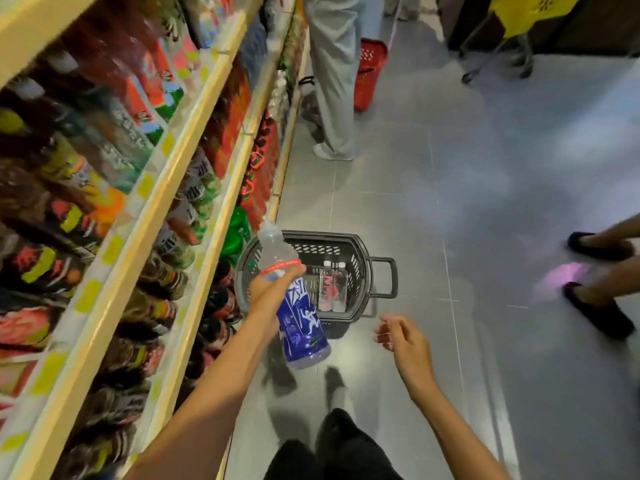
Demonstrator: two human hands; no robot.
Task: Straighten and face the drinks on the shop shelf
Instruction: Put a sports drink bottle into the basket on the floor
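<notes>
My left hand (268, 294) grips a clear plastic bottle with a blue label (298, 317) around its upper half, holding it tilted above the floor beside the shelves. My right hand (401, 336) hangs apart to the right, fingers loosely curled, holding nothing. The drinks shelves (166, 174) run along the left, packed with blurred rows of bottles and cans in red, green and dark colours. Below the bottle, a black shopping basket (363, 251) stands on the floor with two small clear bottles (332, 289) lying inside.
A person in grey trousers (334, 81) stands further down the aisle by the shelves, next to a red basket (369, 74). Another person's feet in black slippers (599, 303) are at the right. A yellow trolley (512, 26) stands at the back right. Grey tiled floor (467, 202) fills the aisle.
</notes>
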